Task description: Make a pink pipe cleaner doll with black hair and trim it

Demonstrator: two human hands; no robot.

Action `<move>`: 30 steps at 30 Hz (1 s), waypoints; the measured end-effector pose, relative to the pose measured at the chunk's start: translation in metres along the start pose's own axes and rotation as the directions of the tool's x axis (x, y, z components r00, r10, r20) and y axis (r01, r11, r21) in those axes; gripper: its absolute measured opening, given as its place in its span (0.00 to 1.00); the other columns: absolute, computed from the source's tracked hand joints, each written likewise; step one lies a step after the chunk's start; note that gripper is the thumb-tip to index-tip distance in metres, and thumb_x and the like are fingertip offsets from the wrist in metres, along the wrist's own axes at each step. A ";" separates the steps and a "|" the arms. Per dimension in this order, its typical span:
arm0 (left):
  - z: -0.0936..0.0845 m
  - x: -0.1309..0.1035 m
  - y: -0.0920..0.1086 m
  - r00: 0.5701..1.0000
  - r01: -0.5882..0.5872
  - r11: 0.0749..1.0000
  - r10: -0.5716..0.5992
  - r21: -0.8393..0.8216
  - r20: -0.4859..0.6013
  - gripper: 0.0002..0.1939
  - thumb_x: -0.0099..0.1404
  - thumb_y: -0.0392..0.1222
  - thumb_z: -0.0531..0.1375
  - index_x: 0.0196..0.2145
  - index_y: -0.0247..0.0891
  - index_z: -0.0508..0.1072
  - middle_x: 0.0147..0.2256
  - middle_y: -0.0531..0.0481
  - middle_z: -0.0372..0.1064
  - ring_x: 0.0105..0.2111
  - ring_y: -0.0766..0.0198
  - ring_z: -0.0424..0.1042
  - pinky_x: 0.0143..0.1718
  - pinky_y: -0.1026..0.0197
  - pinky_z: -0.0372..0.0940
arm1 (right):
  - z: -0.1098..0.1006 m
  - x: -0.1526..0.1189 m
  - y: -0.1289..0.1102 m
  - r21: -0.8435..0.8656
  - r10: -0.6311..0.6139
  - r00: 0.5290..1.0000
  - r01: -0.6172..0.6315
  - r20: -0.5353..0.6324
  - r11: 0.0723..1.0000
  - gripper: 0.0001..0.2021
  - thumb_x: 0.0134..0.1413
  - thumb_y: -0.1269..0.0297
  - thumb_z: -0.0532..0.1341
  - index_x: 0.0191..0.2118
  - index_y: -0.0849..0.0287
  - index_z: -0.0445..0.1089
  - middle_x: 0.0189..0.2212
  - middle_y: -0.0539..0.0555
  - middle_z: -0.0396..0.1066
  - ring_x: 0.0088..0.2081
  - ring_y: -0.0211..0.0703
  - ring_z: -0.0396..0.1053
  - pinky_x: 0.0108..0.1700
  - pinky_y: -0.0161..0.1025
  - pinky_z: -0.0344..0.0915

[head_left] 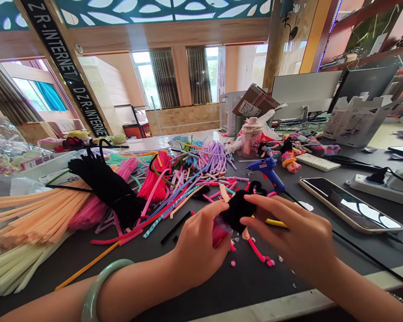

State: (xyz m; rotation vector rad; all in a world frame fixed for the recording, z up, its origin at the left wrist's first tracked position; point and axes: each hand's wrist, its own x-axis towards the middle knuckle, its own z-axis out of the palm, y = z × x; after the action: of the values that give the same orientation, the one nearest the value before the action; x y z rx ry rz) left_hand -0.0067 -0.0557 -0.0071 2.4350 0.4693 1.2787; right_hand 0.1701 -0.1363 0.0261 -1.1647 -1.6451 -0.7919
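Pinching one fuzzy black piece (237,208) between two hands (199,243) (297,235), one green bangle (90,295), one blue glue gun (269,169) beyond

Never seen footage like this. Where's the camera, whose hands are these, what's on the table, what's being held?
There's no machine: these are a person's two bare hands. The only picture comes from a camera worn on that person's head, looking forward and down. The left hand, with a pale green bangle on its wrist, holds a fuzzy black piece. The right hand has fingertips at its other side; whether they pinch or only touch is unclear. The dark grey tabletop bears fuzzy craft stems, including a black bundle, a peach bundle and a hot-pink bundle. Farther right are a blue glue gun and a smartphone in a pale case.
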 end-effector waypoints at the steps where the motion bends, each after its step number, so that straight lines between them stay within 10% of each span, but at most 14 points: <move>1: 0.000 -0.001 0.000 1.000 -0.024 1.000 0.024 -0.012 -0.002 0.27 0.62 0.30 0.61 0.56 0.46 0.60 0.52 0.45 0.74 0.53 0.53 0.75 0.54 0.52 0.68 | 0.000 0.000 0.000 -0.002 0.002 1.000 -0.002 -0.003 1.000 0.08 0.64 0.58 0.60 0.44 0.53 0.71 0.23 0.44 0.74 0.23 0.33 0.72 0.28 0.30 0.68; 14: 0.003 -0.005 0.001 0.990 0.140 0.978 -0.141 -0.157 0.001 0.24 0.63 0.36 0.63 0.53 0.46 0.60 0.50 0.45 0.74 0.48 0.59 0.77 0.50 0.58 0.70 | 0.007 -0.009 -0.002 -0.100 -0.135 0.991 0.132 -0.022 0.986 0.06 0.62 0.69 0.62 0.43 0.62 0.71 0.26 0.50 0.78 0.25 0.35 0.74 0.30 0.32 0.67; 30: 0.009 -0.004 -0.001 0.995 0.006 0.980 -0.025 -0.197 -0.098 0.29 0.60 0.29 0.63 0.54 0.52 0.60 0.46 0.53 0.76 0.39 0.67 0.79 0.42 0.67 0.71 | 0.009 -0.020 -0.013 0.002 -0.207 0.977 0.207 0.058 0.978 0.03 0.63 0.73 0.58 0.41 0.64 0.68 0.24 0.49 0.74 0.24 0.34 0.70 0.30 0.36 0.64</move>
State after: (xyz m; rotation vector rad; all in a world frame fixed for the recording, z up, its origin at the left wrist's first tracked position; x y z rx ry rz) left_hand -0.0018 -0.0583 -0.0151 2.2090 0.3686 1.3764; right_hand 0.1569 -0.1390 0.0044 -1.0381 -1.8351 -0.8987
